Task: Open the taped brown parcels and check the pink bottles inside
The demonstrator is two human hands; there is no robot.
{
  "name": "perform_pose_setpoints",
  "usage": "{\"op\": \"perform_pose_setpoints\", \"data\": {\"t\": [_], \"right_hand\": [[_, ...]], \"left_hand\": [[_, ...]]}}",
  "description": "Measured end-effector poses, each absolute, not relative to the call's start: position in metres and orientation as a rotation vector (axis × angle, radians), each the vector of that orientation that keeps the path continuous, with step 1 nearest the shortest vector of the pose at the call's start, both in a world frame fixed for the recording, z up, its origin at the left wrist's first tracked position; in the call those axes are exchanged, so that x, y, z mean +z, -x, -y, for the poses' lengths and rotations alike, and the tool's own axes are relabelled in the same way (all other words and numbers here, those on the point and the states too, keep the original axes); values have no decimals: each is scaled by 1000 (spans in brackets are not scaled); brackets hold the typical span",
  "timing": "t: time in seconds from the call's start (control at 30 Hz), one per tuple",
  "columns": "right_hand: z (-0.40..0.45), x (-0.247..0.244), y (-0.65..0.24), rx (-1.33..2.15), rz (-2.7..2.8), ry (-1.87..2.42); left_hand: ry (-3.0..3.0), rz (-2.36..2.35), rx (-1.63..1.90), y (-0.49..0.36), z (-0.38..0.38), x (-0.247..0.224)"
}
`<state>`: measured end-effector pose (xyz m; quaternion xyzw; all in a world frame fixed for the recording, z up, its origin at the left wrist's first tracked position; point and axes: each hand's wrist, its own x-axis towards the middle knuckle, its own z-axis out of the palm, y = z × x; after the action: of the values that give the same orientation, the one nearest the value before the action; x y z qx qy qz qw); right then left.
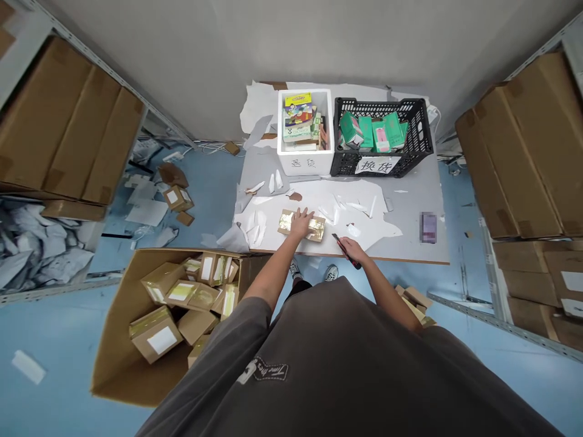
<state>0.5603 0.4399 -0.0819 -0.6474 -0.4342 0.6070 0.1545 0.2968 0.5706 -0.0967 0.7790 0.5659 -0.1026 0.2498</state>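
A small cardboard box (317, 229), wrapped in shiny clear tape, lies flat on the table (416, 197) close to its front edge. My left hand (300, 224) rests on top of this box with its fingers spread. To the right of the box, my right hand (352, 249) is closed around a utility knife (340, 243) with a red and black handle. The knife's tip points up and left, a short way apart from the box.
At the table's back stand a white foam box (304, 164) of small packages and a black crate (339, 159) of green boxes. Paper scraps (359, 206) litter the table. A large carton (109, 358) of parcels stands at left; shelves with cartons (514, 158) flank both sides.
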Motion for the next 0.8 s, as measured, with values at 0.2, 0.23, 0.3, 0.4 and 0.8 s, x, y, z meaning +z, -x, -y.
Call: {"op": "perform_pose_setpoints", "data": {"t": [0.2, 0.23, 0.3, 0.4, 0.8], "right_hand": [[-465, -80, -541, 1420, 1668, 1894], [-469, -81, -539, 1383, 1752, 1894], [-477, -82, -537, 1326, 1906, 1917], [-483, -82, -535, 1216, 2099, 1988], [-497, -76, -530, 846, 2495, 2034]], "left_hand": [[-2161, -1535, -257, -292, -575, -111], [-2186, -1525, -226, -291, -572, -112], [-2242, -1505, -166, -289, -566, -114], [-2295, -1510, -85, -287, -555, -119], [-2246, -1582, 277, -290, -528, -150]]}}
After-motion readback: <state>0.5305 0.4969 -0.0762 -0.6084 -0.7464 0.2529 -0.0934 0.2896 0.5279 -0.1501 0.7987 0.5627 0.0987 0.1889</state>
